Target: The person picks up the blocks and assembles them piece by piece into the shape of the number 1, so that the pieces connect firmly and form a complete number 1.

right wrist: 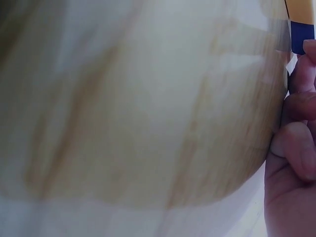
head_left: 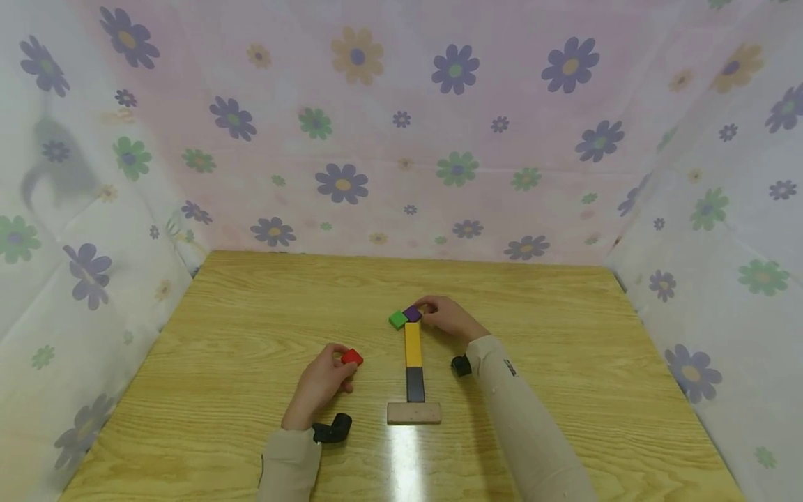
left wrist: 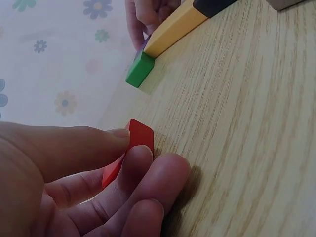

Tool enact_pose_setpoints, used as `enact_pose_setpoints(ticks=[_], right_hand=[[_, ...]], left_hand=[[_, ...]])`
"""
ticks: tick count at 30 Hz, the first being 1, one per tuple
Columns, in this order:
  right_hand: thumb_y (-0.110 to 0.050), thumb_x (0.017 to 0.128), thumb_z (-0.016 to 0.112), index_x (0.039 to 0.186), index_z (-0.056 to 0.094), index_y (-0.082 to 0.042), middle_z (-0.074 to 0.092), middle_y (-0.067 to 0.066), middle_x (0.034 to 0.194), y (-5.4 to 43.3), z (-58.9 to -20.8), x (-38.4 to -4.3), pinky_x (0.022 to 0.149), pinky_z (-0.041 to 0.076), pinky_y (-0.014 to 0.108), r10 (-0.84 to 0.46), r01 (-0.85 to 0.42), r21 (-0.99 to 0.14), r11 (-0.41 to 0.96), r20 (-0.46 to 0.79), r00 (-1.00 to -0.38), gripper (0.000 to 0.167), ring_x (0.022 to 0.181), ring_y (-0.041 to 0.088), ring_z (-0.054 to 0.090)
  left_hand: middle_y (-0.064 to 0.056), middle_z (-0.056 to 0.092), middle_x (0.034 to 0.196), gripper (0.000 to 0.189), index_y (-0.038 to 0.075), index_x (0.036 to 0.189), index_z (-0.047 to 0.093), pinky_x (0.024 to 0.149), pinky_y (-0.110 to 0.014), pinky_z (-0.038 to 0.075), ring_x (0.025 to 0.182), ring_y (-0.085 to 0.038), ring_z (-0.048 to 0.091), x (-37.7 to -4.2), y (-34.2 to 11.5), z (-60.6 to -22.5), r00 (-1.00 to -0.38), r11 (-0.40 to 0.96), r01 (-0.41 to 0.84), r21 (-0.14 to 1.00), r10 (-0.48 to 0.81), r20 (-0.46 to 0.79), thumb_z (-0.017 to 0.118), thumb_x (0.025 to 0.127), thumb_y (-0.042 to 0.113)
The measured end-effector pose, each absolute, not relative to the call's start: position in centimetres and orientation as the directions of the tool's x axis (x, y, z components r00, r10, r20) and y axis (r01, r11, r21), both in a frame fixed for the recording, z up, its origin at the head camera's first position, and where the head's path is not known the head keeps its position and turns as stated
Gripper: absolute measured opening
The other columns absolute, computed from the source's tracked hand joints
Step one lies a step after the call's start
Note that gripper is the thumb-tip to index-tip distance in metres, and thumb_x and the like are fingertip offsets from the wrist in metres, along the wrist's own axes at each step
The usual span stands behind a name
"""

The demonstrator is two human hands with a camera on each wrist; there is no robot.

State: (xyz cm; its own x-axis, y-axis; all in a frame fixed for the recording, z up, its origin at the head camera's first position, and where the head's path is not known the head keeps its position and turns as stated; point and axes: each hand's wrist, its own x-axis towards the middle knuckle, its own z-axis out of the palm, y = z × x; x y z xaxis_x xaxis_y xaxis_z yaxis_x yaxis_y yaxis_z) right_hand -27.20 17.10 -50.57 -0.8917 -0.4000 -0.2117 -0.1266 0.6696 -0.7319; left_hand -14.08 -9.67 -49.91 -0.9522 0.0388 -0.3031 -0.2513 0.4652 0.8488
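Between thumb and fingers my left hand (head_left: 321, 378) pinches a red block (head_left: 352, 358), tilted close to the table in the left wrist view. My right hand (head_left: 448, 317) holds a small purple block (head_left: 412, 314) at its right side. Against that block's left side lies a green block (head_left: 398, 319). Below them a long yellow block (head_left: 413, 345) runs toward me, followed end to end by a black block (head_left: 415, 384). A plain wooden block (head_left: 414, 413) lies crosswise at the near end. The right wrist view catches my curled fingers (right wrist: 298, 143) only at its edge.
The blocks lie on a wood-grained table (head_left: 238, 314). Flowered cloth (head_left: 401, 139) hangs behind it and along both sides. A black wrist-worn device (head_left: 334, 428) sits by my left wrist, another black piece (head_left: 461, 365) by the right.
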Motion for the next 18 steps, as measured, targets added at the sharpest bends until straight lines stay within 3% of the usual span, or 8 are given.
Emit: enact_pose_setpoints(ticks=[4, 18], right_hand=[[-0.009, 0.083, 0.052, 0.115, 0.057, -0.018, 0.052, 0.003, 0.08, 17.1, -50.6, -27.2, 0.057, 0.035, 0.028, -0.396, -0.121, -0.73, 0.673, -0.217, -0.892, 0.034, 0.061, 0.016, 0.043], [-0.011, 0.084, 0.052, 0.115, 0.057, -0.019, 0.053, 0.002, 0.082, 17.0, -50.4, -27.1, 0.058, 0.036, 0.028, -0.392, -0.121, -0.73, 0.673, -0.214, -0.895, 0.033, 0.062, 0.016, 0.044]], left_hand=[[-0.006, 0.057, 0.076, 0.035, 0.007, 0.118, 0.044, 0.061, -0.03, 0.042, 0.056, -0.018, 0.059, -14.3, -9.4, -49.9, -0.949, 0.42, -0.26, 0.87, 0.056, -0.311, 0.056, 0.087, 0.02], [-0.007, 0.054, 0.077, 0.035, 0.009, 0.119, 0.043, 0.056, -0.031, 0.038, 0.052, -0.019, 0.059, -15.5, -8.0, -49.8, -0.955, 0.46, -0.228, 0.858, 0.067, -0.29, 0.054, 0.088, 0.021]])
